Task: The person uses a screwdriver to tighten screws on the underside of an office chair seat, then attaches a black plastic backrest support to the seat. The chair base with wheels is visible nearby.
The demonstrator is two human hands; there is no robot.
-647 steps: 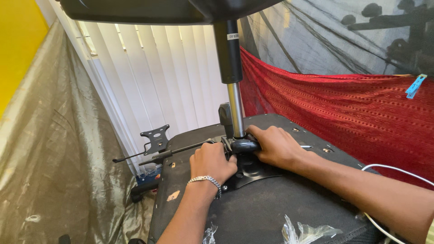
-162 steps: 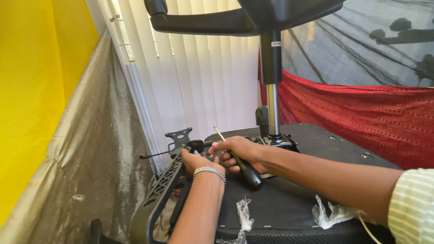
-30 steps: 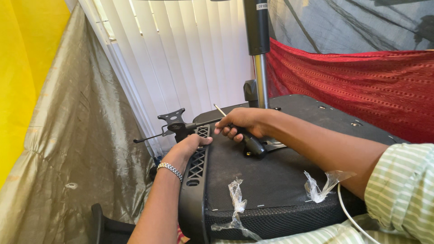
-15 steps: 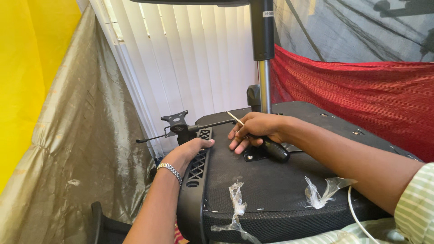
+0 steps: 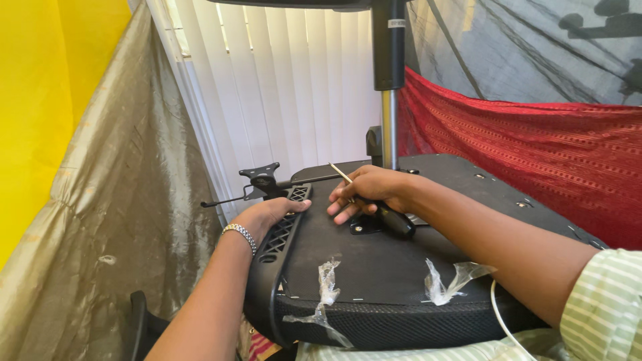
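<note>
While the upturned black office-chair seat lies flat with its plastic underside facing up, the right hand is wrapped around a black-handled screwdriver whose thin metal shaft pokes out past the knuckles, up and to the left. The hand rests on the seat's underside just beside a small black bracket. The left hand lies loosely curled over the slotted side edge of the seat, fingers bent, pressing on it and holding nothing free. A silver bracelet sits on that wrist. Behind the hands stand the chrome gas-lift column and a black adjustment lever.

The seat looks stiff and fairly heavy — best steadied by its rigid rim, not the soft mesh front. The screwdriver looks light and rigid, its thick handle the natural grip — the shaft would slip.
</note>
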